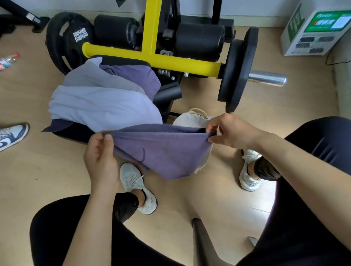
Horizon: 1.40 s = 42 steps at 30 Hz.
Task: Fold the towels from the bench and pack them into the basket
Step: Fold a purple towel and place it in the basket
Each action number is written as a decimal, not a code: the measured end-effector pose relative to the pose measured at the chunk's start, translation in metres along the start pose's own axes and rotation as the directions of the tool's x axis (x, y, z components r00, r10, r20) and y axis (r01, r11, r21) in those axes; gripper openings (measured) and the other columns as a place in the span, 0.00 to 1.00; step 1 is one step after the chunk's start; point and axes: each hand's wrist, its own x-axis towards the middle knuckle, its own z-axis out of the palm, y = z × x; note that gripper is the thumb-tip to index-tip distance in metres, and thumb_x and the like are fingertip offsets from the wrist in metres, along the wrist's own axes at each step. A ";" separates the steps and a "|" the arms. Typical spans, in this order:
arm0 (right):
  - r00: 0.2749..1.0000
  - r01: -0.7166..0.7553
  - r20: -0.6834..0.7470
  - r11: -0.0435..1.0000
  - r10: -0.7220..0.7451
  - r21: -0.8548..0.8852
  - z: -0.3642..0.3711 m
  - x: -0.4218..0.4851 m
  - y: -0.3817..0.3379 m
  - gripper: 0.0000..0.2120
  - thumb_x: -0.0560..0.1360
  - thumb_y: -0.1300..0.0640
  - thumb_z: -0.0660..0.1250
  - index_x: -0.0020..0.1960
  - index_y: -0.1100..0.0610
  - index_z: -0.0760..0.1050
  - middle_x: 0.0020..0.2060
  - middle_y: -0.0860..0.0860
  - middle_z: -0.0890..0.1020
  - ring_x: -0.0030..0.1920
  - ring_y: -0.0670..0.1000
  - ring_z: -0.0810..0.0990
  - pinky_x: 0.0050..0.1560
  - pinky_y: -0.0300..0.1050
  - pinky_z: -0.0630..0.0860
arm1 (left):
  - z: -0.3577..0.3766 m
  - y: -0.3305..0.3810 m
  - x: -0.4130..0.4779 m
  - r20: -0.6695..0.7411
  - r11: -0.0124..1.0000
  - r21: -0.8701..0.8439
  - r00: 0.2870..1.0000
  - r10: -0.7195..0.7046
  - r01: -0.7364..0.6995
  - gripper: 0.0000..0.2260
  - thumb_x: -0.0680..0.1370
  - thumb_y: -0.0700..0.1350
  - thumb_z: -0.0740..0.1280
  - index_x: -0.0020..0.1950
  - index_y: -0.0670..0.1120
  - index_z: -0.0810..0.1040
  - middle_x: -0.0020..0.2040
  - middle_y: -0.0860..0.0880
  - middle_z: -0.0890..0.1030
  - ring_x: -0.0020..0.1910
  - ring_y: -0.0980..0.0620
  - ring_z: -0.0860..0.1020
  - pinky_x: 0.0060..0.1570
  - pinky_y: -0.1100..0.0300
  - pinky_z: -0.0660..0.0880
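Head view: both hands hold a purple towel (163, 152) stretched between them above the floor. The left hand (100, 156) pinches its left top corner between thumb and fingers; the right hand (230, 131) pinches the right corner. The cloth sags over a pale basket (190, 118), mostly hidden, probably fabric. Behind, a heap of lilac and purple towels (103, 98) lies on the black surface (70, 130) beside a yellow weight machine (154, 57).

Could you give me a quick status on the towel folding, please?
Both hands, left and right, pinch purple towel. Basket behind it. More towels wait on bench.
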 end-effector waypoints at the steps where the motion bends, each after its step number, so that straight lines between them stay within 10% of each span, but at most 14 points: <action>1: 1.000 -0.006 -0.013 1.000 0.005 -0.024 -0.003 -0.001 0.003 0.09 0.72 0.60 0.75 0.42 0.47 0.78 0.39 0.46 0.81 0.35 0.40 0.73 0.37 0.32 0.66 | -0.001 -0.002 0.001 -0.014 1.000 0.013 1.000 -0.005 0.005 0.07 0.81 0.47 0.65 0.49 0.57 0.80 0.45 0.59 0.82 0.48 0.60 0.78 0.53 0.62 0.73; 11: 0.978 0.050 -0.197 0.996 -0.063 -0.072 -0.007 -0.005 0.009 0.05 0.70 0.58 0.78 0.43 0.54 0.82 0.57 0.50 0.79 0.49 0.49 0.78 0.49 0.44 0.76 | 0.003 -0.017 0.002 -0.120 0.991 0.061 0.987 -0.111 0.119 0.05 0.83 0.43 0.65 0.52 0.51 0.80 0.43 0.55 0.80 0.40 0.61 0.76 0.48 0.60 0.72; 14: 0.961 -0.023 -0.273 0.995 0.049 0.097 -0.015 -0.006 0.006 0.04 0.71 0.60 0.77 0.40 0.55 0.83 0.39 0.48 0.84 0.41 0.49 0.83 0.46 0.44 0.79 | 0.007 -0.014 0.000 -0.118 0.991 0.045 0.986 -0.120 0.126 0.07 0.83 0.43 0.65 0.49 0.54 0.80 0.44 0.55 0.81 0.43 0.60 0.77 0.51 0.58 0.74; 18: 0.733 0.132 -0.678 0.970 0.043 0.204 -0.022 -0.009 -0.008 0.05 0.71 0.63 0.76 0.45 0.56 0.82 0.38 0.50 0.82 0.37 0.47 0.79 0.43 0.34 0.74 | 0.012 -0.006 -0.001 -0.118 0.999 -0.028 0.992 -0.040 0.037 0.06 0.83 0.43 0.65 0.52 0.53 0.80 0.49 0.51 0.83 0.50 0.57 0.81 0.58 0.58 0.79; 23: 0.912 -0.178 -0.389 0.980 0.129 -0.093 -0.024 -0.003 0.010 0.06 0.72 0.60 0.74 0.48 0.56 0.85 0.43 0.53 0.85 0.44 0.55 0.81 0.44 0.39 0.68 | 0.024 -0.013 -0.008 0.022 0.986 0.109 0.991 -0.129 0.126 0.10 0.83 0.40 0.65 0.48 0.54 0.80 0.45 0.54 0.82 0.50 0.52 0.79 0.53 0.60 0.77; 32: 0.780 -0.007 -0.493 0.795 0.384 0.607 -0.031 0.003 0.022 0.02 0.75 0.63 0.71 0.47 0.61 0.79 0.37 0.60 0.83 0.37 0.57 0.81 0.42 0.53 0.79 | 0.039 0.003 -0.010 0.033 0.997 0.039 0.997 -0.073 0.072 0.10 0.83 0.39 0.64 0.49 0.54 0.80 0.48 0.56 0.83 0.48 0.63 0.80 0.52 0.69 0.75; 42: 0.797 0.003 -0.487 0.804 0.357 0.595 -0.039 0.002 0.027 0.02 0.75 0.64 0.72 0.46 0.61 0.80 0.35 0.54 0.79 0.36 0.49 0.75 0.37 0.43 0.74 | 0.042 0.001 -0.002 0.066 0.989 -0.028 0.987 -0.146 0.148 0.06 0.83 0.40 0.65 0.50 0.47 0.81 0.49 0.50 0.84 0.50 0.52 0.81 0.57 0.53 0.79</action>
